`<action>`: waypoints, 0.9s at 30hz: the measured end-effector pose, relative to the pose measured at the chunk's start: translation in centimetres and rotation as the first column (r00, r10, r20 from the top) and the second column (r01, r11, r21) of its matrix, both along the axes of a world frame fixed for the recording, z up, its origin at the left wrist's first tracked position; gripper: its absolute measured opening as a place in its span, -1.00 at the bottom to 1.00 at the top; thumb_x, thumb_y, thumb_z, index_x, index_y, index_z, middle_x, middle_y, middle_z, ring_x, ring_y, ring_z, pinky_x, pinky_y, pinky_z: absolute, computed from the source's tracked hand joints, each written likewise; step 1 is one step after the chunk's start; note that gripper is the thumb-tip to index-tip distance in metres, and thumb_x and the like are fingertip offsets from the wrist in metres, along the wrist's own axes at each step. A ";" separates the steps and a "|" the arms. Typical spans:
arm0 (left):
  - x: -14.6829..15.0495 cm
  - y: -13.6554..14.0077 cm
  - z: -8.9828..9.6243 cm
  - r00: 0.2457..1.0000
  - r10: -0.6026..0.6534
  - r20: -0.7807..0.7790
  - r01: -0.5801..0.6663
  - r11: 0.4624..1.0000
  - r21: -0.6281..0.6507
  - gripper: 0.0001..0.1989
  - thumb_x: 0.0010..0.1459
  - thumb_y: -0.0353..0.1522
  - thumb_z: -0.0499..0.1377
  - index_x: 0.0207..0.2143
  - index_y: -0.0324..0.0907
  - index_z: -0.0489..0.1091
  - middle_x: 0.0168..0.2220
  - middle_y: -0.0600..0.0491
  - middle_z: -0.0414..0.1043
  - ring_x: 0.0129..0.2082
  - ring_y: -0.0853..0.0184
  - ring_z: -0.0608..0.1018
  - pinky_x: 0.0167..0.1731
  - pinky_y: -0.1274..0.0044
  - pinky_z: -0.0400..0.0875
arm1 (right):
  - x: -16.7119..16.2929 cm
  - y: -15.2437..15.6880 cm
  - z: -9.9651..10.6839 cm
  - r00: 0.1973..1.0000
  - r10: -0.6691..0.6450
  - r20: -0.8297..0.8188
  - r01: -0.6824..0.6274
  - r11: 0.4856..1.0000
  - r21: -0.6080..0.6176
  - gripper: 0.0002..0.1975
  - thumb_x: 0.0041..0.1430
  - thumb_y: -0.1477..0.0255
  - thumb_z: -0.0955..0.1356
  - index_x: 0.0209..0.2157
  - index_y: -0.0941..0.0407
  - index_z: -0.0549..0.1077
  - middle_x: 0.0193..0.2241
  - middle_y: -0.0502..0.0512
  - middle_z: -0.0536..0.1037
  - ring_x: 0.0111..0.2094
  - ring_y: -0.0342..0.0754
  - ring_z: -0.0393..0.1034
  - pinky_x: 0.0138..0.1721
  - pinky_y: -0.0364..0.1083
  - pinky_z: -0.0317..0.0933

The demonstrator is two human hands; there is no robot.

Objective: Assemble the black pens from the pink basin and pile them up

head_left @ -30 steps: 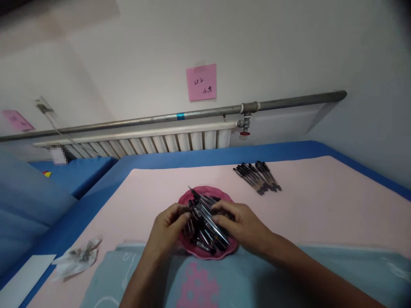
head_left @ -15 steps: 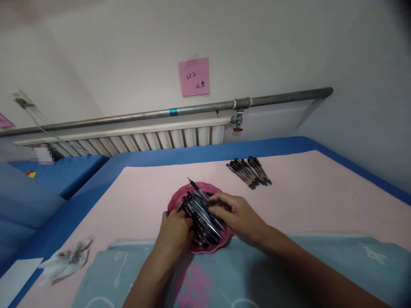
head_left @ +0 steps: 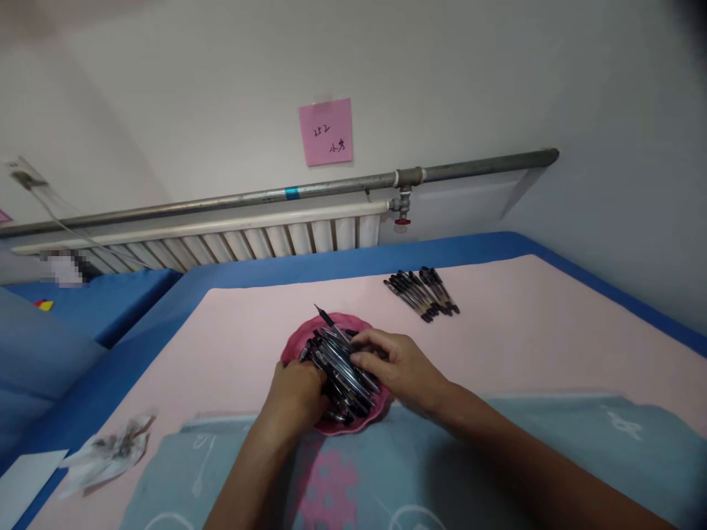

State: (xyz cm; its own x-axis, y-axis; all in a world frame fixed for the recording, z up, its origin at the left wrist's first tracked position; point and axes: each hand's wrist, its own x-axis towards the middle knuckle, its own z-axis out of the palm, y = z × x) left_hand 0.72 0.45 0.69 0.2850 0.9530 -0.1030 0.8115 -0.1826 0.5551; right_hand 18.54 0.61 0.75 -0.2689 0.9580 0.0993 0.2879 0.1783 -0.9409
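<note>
A scalloped pink basket (head_left: 360,425) sits in front of me, heaped with black and clear pens (head_left: 342,368). My left hand (head_left: 295,394) is at the basket's left side, its fingers curled in among the pens. Its fingertips are hidden, so what they grip cannot be made out. On the right side of the heap, my right hand (head_left: 401,364) is closed, thumb and fingers around a pen (head_left: 335,326) whose tip points up and away to the left. Beyond the basket, a row of black-capped pens (head_left: 423,294) lies side by side on the pink sheet.
The pink sheet (head_left: 497,331) covers a blue-edged surface (head_left: 265,269). A blue-grey patterned cloth (head_left: 546,442) lies along the near side. Crumpled clear plastic (head_left: 113,453) and a white sheet (head_left: 27,482) are at left. Behind are a radiator (head_left: 259,243) and a pipe (head_left: 221,203).
The whole view has shifted slightly, so things appear a little further left. My left fingers reach slightly deeper among the pens; my right hand keeps its place on the heap.
</note>
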 end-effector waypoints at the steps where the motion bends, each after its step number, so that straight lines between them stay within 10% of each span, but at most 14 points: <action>1: 0.1 0.0 0.0 1.000 0.005 -0.021 -0.005 1.000 0.010 -0.83 -0.27 -0.56 0.22 -0.76 -0.16 0.37 -0.58 -0.06 0.45 -0.34 -0.01 0.51 -0.14 0.19 0.13 | 0.0 0.0 0.0 1.000 0.003 -0.004 -0.003 1.000 -0.004 -0.87 0.05 0.45 0.31 -0.34 0.12 0.48 -0.48 -0.03 0.49 -0.46 -0.15 0.32 -0.40 -0.15 0.21; 7: -0.4 -0.1 -0.2 1.000 0.008 -0.023 -0.007 0.997 0.081 -0.78 -0.30 -0.57 0.25 -0.78 -0.13 0.36 -0.61 0.01 0.43 -0.42 0.13 0.50 -0.21 0.33 0.21 | 0.0 0.1 0.0 1.000 0.007 -0.017 -0.008 1.000 -0.022 -0.88 0.04 0.46 0.31 -0.35 0.12 0.47 -0.50 -0.03 0.46 -0.47 -0.15 0.30 -0.41 -0.14 0.19; 13: -2.4 -0.5 0.8 0.936 0.125 0.328 -0.098 0.991 -0.096 -0.91 -0.08 -0.45 0.19 -0.59 -0.14 0.43 -0.55 0.06 0.47 -0.51 0.30 0.47 -0.44 0.50 0.28 | 0.0 0.0 0.1 1.000 0.019 -0.013 -0.019 1.000 -0.024 -0.89 0.04 0.47 0.30 -0.35 0.12 0.46 -0.48 -0.03 0.46 -0.46 -0.15 0.29 -0.39 -0.14 0.19; 22: -3.8 -0.2 1.2 0.119 0.599 0.792 -0.243 0.791 -0.561 -0.88 -0.06 -0.52 0.27 -0.37 -0.31 0.48 -0.48 -0.02 0.55 -0.50 0.38 0.57 -0.47 0.60 0.46 | -1.0 -1.1 -0.1 0.981 0.164 0.105 -0.161 0.986 -0.041 -0.90 0.03 0.52 0.29 -0.40 0.11 0.43 -0.56 -0.07 0.39 -0.54 -0.19 0.22 -0.52 -0.18 0.09; 27: -3.8 0.1 1.0 -0.099 0.625 0.774 -0.214 0.747 -0.630 -0.92 0.03 -0.59 0.20 -0.44 -0.31 0.45 -0.51 -0.02 0.54 -0.50 0.36 0.59 -0.44 0.55 0.52 | -1.3 -1.4 -0.3 0.970 0.205 0.132 -0.201 0.979 -0.047 -0.88 0.04 0.54 0.28 -0.40 0.10 0.43 -0.57 -0.08 0.38 -0.55 -0.19 0.21 -0.52 -0.19 0.06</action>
